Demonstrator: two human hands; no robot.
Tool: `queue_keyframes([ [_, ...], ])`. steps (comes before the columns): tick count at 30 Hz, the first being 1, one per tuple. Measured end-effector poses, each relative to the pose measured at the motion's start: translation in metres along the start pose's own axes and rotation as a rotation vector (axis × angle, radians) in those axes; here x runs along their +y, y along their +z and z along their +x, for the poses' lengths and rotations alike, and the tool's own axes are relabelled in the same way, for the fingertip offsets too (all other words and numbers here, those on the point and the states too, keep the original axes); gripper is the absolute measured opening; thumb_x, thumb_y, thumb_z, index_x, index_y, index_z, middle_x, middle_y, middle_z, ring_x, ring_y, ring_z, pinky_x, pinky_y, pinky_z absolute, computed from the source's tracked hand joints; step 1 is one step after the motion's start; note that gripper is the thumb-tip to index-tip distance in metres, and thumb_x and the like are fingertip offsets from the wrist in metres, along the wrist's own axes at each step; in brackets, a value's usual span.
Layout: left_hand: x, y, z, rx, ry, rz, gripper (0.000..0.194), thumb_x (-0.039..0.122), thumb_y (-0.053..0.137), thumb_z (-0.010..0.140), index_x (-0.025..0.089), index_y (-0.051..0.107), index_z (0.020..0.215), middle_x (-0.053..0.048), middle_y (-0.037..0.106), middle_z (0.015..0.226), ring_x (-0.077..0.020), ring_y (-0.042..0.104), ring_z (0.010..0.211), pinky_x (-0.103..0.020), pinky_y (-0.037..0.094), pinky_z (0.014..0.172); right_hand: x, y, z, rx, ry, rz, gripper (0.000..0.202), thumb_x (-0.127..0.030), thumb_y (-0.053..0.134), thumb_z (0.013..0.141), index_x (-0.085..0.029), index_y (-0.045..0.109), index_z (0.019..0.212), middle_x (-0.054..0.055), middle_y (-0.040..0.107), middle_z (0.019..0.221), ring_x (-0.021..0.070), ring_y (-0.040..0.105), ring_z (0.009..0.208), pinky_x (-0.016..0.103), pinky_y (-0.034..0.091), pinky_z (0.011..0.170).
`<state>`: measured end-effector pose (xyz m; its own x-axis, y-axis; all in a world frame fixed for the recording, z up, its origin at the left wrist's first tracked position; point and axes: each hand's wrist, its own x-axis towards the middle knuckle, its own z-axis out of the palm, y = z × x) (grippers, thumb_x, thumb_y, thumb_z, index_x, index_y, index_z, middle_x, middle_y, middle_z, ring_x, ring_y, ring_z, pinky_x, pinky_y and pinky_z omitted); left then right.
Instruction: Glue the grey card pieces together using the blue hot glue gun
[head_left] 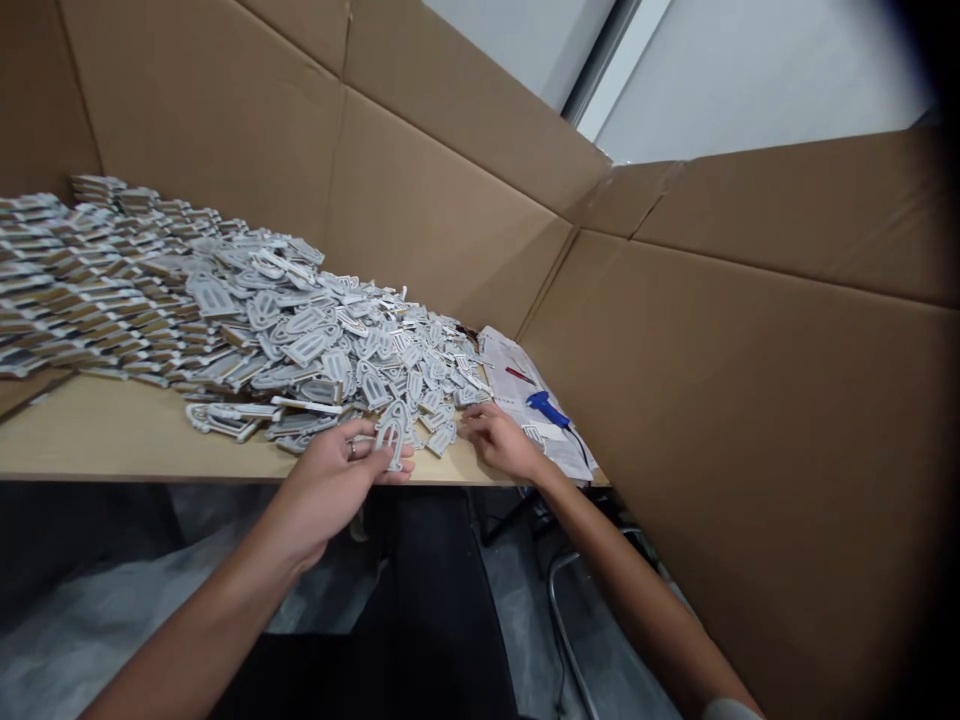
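My left hand is closed on a flat grey arch-shaped plastic piece with a slotted middle, which it holds upright above the table's front edge. A ring is on one of its fingers. To its right, my right hand is low over the wooden table, its fingers loosely bent and pointing at the pile's near end. No piece shows in its fingers, though the fingertips are partly hidden. A large loose heap of similar grey pieces lies just beyond both hands.
Stacked rows of these pieces fill the left side. On the right, printed paper sheets carry a blue corded tool and a red pen-like item. Tall cardboard walls enclose the back and right. A metal chair frame is below.
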<state>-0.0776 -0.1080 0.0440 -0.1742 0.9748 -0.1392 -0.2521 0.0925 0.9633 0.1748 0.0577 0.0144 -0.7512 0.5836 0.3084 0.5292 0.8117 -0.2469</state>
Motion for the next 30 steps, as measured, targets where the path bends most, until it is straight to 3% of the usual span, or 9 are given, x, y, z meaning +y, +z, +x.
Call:
queue_keyframes([
  [3, 0.004, 0.000, -0.001, 0.013, -0.010, -0.033, 0.031, 0.025, 0.080, 0.079, 0.016, 0.064, 0.104, -0.009, 0.080, 0.089, -0.0232, 0.079, 0.076, -0.033, 0.061, 0.082, -0.001, -0.005, 0.002, -0.033, 0.014, 0.024, 0.036, 0.004, 0.060, 0.089, -0.018, 0.074, 0.114, 0.012, 0.067, 0.126, 0.0259, 0.060, 0.118, 0.040, 0.047, 0.102],
  [6, 0.003, 0.001, -0.002, 0.022, -0.027, -0.028, 0.028, 0.019, 0.077, 0.080, 0.017, 0.063, 0.104, -0.007, 0.080, 0.087, -0.0226, 0.079, 0.072, -0.032, 0.061, 0.078, 0.003, -0.006, 0.011, -0.101, 0.037, 0.037, 0.041, 0.005, 0.061, 0.083, -0.015, 0.070, 0.118, 0.010, 0.071, 0.113, 0.0215, 0.065, 0.098, 0.032, 0.050, 0.088],
  [10, 0.001, 0.003, -0.003, 0.033, -0.042, -0.013, 0.026, 0.016, 0.076, 0.081, 0.018, 0.063, 0.104, -0.007, 0.080, 0.086, -0.0230, 0.078, 0.070, -0.031, 0.061, 0.076, 0.008, -0.008, 0.026, -0.201, 0.068, 0.042, 0.035, 0.007, 0.056, 0.069, -0.014, 0.069, 0.095, 0.002, 0.068, 0.085, 0.0157, 0.059, 0.073, 0.023, 0.043, 0.070],
  [15, -0.003, 0.005, -0.001, 0.026, -0.044, -0.067, 0.029, 0.014, 0.077, 0.079, 0.017, 0.063, 0.105, -0.008, 0.080, 0.084, -0.0242, 0.078, 0.070, -0.034, 0.062, 0.077, 0.005, -0.015, 0.032, -0.298, 0.041, 0.059, 0.023, 0.002, 0.053, 0.064, -0.017, 0.061, 0.074, 0.000, 0.062, 0.077, 0.0158, 0.054, 0.071, 0.024, 0.040, 0.069],
  [23, -0.009, 0.008, 0.001, 0.012, -0.064, -0.180, 0.041, 0.012, 0.078, 0.080, 0.018, 0.061, 0.117, -0.009, 0.080, 0.088, -0.0249, 0.079, 0.077, -0.038, 0.063, 0.083, 0.007, -0.013, 0.022, -0.280, 0.114, 0.083, 0.034, 0.002, 0.053, 0.068, -0.017, 0.060, 0.095, 0.000, 0.064, 0.080, 0.0149, 0.056, 0.069, 0.022, 0.041, 0.065],
  [30, -0.004, 0.008, -0.002, -0.067, 0.038, -0.160, 0.046, 0.014, 0.082, 0.073, 0.013, 0.067, 0.117, -0.012, 0.081, 0.101, -0.0276, 0.078, 0.093, -0.037, 0.064, 0.081, -0.004, -0.024, 0.018, -0.245, 0.110, 0.089, 0.023, 0.004, 0.056, 0.068, -0.017, 0.060, 0.076, 0.000, 0.062, 0.071, 0.0145, 0.052, 0.065, 0.024, 0.040, 0.063],
])
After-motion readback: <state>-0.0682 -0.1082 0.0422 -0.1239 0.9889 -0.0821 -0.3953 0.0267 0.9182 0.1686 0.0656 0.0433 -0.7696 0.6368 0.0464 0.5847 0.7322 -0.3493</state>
